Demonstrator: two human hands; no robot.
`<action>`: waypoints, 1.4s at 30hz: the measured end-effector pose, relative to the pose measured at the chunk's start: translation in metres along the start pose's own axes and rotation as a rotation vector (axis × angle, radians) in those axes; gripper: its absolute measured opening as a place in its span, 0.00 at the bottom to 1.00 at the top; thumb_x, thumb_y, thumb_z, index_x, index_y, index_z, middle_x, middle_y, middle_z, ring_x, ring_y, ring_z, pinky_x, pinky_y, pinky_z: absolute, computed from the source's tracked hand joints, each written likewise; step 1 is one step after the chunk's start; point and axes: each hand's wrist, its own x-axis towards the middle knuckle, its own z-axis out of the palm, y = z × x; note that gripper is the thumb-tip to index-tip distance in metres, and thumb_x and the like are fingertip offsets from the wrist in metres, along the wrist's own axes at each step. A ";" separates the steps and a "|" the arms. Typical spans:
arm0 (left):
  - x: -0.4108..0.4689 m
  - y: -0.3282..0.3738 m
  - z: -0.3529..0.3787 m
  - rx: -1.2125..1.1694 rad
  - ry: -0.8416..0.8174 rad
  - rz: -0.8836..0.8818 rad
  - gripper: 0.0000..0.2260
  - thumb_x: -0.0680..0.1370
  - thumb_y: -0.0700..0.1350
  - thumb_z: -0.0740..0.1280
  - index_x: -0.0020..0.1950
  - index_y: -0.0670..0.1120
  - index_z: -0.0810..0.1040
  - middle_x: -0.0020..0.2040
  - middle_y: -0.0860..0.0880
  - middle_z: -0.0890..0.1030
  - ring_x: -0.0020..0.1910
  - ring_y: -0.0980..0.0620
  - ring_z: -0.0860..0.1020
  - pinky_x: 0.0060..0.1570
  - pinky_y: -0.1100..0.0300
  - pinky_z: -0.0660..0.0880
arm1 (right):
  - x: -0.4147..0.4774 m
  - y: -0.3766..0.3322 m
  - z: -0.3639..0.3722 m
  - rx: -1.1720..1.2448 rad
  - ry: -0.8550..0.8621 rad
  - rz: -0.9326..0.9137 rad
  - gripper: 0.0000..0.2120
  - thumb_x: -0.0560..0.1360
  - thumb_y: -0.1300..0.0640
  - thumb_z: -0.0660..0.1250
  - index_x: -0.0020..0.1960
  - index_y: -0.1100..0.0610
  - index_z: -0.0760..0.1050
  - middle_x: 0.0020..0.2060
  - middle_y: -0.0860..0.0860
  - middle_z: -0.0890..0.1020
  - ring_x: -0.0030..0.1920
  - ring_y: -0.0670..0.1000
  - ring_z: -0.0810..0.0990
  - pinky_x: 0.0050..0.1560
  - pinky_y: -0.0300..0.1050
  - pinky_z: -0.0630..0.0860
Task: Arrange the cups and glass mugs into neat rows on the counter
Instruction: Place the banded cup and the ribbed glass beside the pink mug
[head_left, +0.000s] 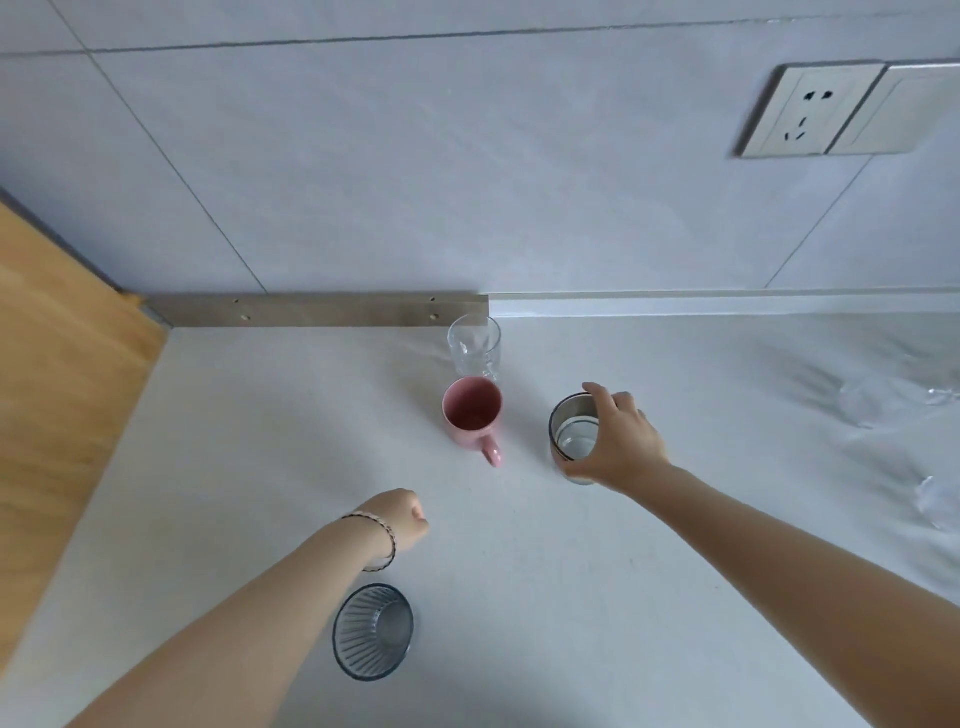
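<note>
A clear glass (474, 347) stands near the back of the white counter (260, 441). Just in front of it sits a pink mug (471, 410), handle pointing toward me. To the right, my right hand (621, 441) grips a dark-rimmed glass cup (571, 434) from its right side; the cup rests on the counter. My left hand (405, 522) hovers in a loose fist over the counter's middle, holding nothing. A bluish ribbed glass (373, 631) stands close to me, beside my left forearm.
A wooden panel (57, 364) borders the counter on the left. A metal strip (317, 310) runs along the back wall. A wall socket (810, 111) is at upper right. Faint clear glassware (878, 397) lies at the far right of the counter.
</note>
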 end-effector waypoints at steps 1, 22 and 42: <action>-0.001 -0.001 0.001 -0.010 0.000 -0.016 0.07 0.76 0.41 0.58 0.42 0.50 0.72 0.45 0.49 0.71 0.44 0.49 0.69 0.42 0.61 0.66 | 0.008 -0.004 0.002 0.019 -0.002 -0.003 0.45 0.64 0.46 0.75 0.73 0.46 0.54 0.65 0.51 0.67 0.65 0.55 0.70 0.60 0.48 0.72; -0.021 -0.052 0.004 -0.024 0.002 -0.073 0.12 0.79 0.43 0.57 0.58 0.45 0.76 0.60 0.47 0.78 0.54 0.49 0.74 0.54 0.60 0.69 | -0.075 -0.075 0.059 -0.048 -0.285 -0.534 0.27 0.74 0.50 0.67 0.71 0.55 0.65 0.69 0.55 0.67 0.71 0.55 0.63 0.71 0.48 0.62; -0.024 -0.073 0.024 0.051 -0.036 0.021 0.15 0.76 0.40 0.58 0.31 0.52 0.61 0.42 0.50 0.69 0.41 0.50 0.66 0.36 0.62 0.63 | -0.113 -0.093 0.086 0.028 -0.335 -0.190 0.38 0.66 0.47 0.74 0.70 0.52 0.60 0.64 0.52 0.72 0.62 0.55 0.74 0.59 0.48 0.73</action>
